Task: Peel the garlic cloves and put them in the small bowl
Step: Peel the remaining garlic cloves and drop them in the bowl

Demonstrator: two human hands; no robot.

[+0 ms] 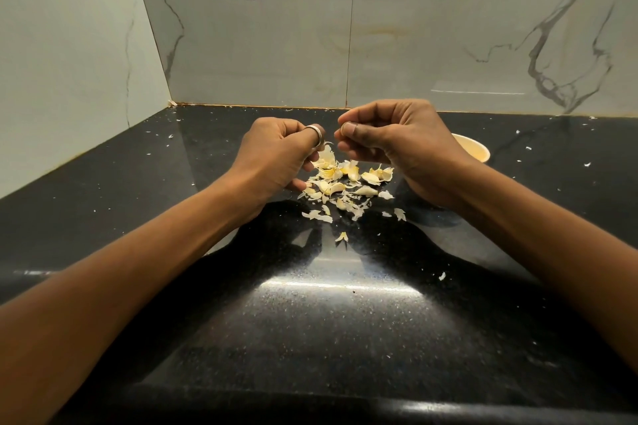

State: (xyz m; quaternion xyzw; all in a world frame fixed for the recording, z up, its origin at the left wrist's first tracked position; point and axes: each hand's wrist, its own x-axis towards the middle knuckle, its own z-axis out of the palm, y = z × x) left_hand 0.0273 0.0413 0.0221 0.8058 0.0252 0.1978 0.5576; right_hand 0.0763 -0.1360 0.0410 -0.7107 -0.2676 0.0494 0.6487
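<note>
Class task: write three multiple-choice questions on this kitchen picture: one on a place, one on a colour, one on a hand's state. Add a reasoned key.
1. The small cream bowl stands: A behind the right hand; B at the counter's near edge; C on a shelf.
2. The speckled stone countertop is: A white; B black; C red.
3. The right hand's thumb and forefinger are: A spread flat; B round the bowl; C pinched together.
Key: A, its rim shows just past that hand; B, dark glossy surface; C, thumb tip meets fingertip.
</note>
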